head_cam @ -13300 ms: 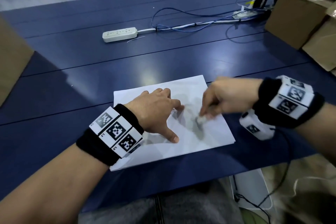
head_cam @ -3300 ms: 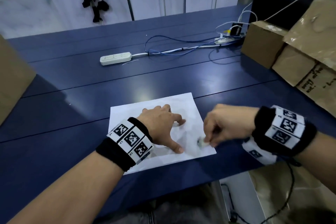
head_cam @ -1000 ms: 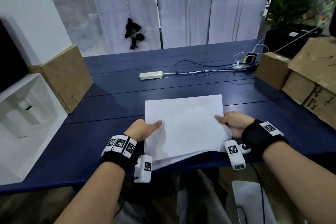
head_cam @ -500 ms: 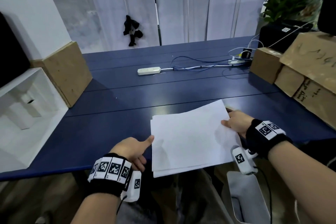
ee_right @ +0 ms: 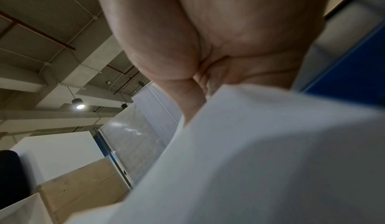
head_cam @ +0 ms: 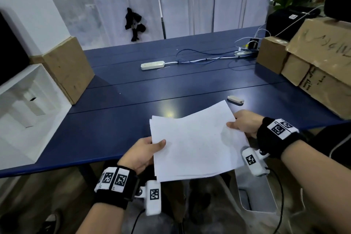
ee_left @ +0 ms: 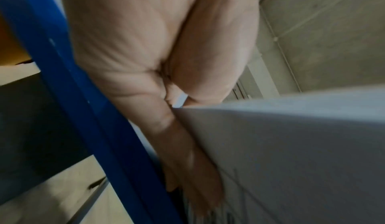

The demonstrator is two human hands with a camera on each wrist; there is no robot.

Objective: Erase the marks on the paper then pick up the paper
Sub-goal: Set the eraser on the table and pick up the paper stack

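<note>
A thin stack of white paper is held up off the blue table, over its near edge. My left hand pinches the stack's left edge, thumb on top and fingers beneath. My right hand pinches the right edge the same way. The top sheet looks blank, with only faint specks. The underside of the paper fills the left wrist view below my left hand. The right wrist view likewise shows the paper from below, under my right hand. A small pale eraser lies on the table just beyond the paper.
Cardboard boxes stand along the table's right side, and another box sits at the left by a white shelf unit. A white power strip with trailing cables lies at the back. A white bin stands on the floor under my right arm.
Earlier I was rubbing the sheet with the eraser while my left hand pressed it flat. Since half a second ago my left hand has taken hold of the paper's left edge, and the eraser shows on the table.
</note>
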